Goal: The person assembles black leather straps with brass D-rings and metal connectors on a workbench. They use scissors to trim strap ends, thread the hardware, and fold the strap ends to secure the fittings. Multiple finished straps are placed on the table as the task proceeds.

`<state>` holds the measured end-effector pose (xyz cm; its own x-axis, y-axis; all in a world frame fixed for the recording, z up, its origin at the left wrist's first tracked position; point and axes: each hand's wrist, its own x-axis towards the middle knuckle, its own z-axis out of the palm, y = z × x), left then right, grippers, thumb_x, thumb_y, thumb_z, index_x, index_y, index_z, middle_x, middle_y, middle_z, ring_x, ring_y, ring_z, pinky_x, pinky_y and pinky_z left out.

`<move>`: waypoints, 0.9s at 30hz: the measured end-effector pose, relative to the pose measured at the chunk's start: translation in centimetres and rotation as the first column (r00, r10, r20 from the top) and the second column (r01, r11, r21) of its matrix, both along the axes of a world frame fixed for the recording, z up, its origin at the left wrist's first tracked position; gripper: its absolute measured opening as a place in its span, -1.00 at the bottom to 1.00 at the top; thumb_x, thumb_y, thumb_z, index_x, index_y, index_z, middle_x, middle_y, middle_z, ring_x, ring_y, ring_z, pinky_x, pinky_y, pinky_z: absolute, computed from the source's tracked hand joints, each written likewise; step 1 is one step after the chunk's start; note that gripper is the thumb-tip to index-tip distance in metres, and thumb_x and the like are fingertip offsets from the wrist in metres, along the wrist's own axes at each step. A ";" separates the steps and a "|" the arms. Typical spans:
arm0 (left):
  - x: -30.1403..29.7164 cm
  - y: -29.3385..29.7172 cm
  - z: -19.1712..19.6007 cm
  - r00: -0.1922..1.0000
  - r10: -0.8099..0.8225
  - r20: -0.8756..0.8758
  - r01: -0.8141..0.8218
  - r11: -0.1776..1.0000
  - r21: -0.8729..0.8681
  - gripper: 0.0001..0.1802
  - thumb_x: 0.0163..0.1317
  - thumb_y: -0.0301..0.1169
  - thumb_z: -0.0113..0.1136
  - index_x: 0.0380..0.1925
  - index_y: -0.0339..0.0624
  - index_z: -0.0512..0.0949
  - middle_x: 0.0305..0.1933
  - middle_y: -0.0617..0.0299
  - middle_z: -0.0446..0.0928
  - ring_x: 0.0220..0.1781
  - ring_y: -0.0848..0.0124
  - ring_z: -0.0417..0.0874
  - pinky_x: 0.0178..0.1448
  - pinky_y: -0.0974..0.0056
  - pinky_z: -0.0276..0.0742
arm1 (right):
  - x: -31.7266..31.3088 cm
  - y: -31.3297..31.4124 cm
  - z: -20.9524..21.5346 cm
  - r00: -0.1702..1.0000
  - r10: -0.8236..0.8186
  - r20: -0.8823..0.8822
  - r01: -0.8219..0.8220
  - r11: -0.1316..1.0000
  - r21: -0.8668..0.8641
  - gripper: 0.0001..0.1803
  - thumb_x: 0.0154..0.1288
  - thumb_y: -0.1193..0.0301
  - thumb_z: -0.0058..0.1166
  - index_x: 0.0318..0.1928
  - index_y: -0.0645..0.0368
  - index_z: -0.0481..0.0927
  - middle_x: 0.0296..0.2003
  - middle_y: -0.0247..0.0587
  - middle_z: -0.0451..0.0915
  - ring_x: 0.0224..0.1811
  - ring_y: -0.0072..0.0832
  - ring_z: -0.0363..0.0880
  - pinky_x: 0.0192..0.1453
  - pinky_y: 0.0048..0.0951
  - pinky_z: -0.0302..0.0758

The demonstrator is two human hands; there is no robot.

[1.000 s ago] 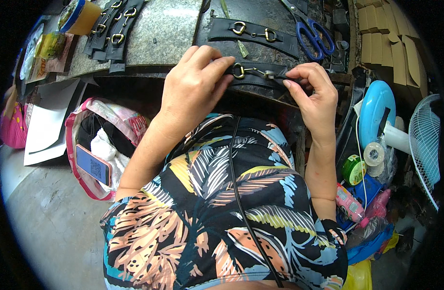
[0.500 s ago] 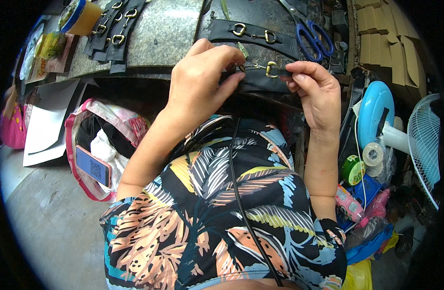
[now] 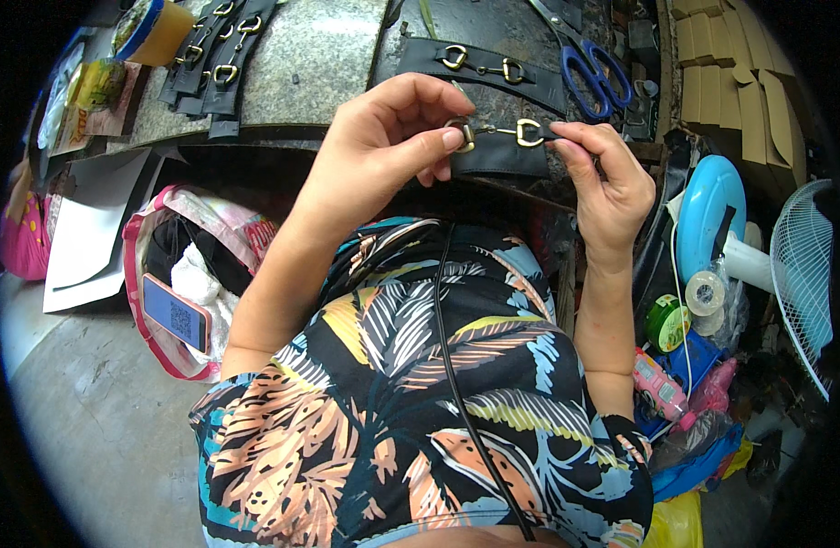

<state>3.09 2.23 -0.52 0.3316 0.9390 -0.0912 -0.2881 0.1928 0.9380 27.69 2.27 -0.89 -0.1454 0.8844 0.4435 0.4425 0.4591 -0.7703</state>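
Note:
I hold a black leather strap (image 3: 502, 155) with a brass horsebit buckle (image 3: 504, 134) just above the near edge of the stone worktop (image 3: 319, 64). My left hand (image 3: 383, 146) pinches the buckle's left ring between thumb and forefinger. My right hand (image 3: 602, 178) grips the strap's right end beside the other ring. A second black strap with the same brass fitting (image 3: 479, 62) lies flat on the worktop just beyond my hands.
Several more buckled straps (image 3: 214, 59) lie at the top left near a yellow tape roll (image 3: 150, 27). Blue-handled scissors (image 3: 598, 73) rest at the top right. A pink bag with a phone (image 3: 175, 315) sits on the floor left; a blue fan (image 3: 712, 219), tape rolls and clutter stand right.
Both hands have lifted the strap off the worktop's edge toward me. My left hand shifted from pressing flat on the strap to pinching the buckle's ring.

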 end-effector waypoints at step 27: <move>-0.3 0.1 -0.5 0.904 0.079 -0.419 -0.004 0.984 0.177 -0.70 0.29 -0.56 0.34 0.03 -0.31 0.64 -0.25 0.29 0.66 -0.24 0.55 0.66 -0.17 0.42 0.57 | 0.8 0.3 -0.4 0.985 0.082 0.149 -0.090 0.995 0.049 -0.73 0.03 0.74 0.30 -0.24 0.20 0.77 -0.29 -0.25 0.62 -0.23 -0.39 0.62 -0.13 -0.45 0.54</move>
<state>2.75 2.34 -1.00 0.2572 0.9649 -0.0536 0.1391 0.0180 0.9901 28.49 2.58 -1.26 -0.2871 0.8402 0.4601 0.5054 0.5409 -0.6723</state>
